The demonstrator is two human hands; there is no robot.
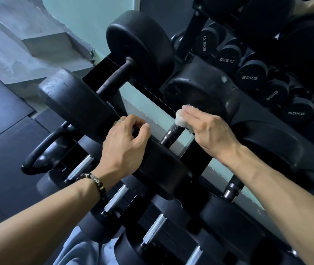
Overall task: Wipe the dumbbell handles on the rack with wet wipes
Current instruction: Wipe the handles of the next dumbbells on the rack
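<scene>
Dumbbell rack (196, 150), black, runs diagonally from upper left to lower right, w/ heavy round-headed dumbbells on its top rail. Right hand (208, 129) lies over a white wet wipe (181, 119), fingers (192, 111) mostly straight and together, pressing the wipe onto the far end of a dark knurled dumbbell handle (171, 131); whether the thumb curls under can't be told. That handle sits mid-rack, between the near head (162, 169) and the far head (204, 92), which has a pale scuff on its rim. Left hand (127, 144) rests on top of the near head, fingers curled at its far edge, thumb tip touching the rim; a ring shows on one finger, and a dark beaded bracelet (95, 182) w/ gold lettering sits on the wrist, text too small to read. Next dumbbell toward the rack's left end (87, 96) has a bare dark handle, untouched. Lower tier near the bottom edge holds smaller dumbbells w/ chrome handles (116, 197). A kettlebell (43, 150) sits at the rack's lower left corner. Upper right: mirror reflection (257, 83) of more dumbbells, labels reversed, approx "52KG", "50KG", "17.5KG". Floor (3, 111) is dark matting.
</scene>
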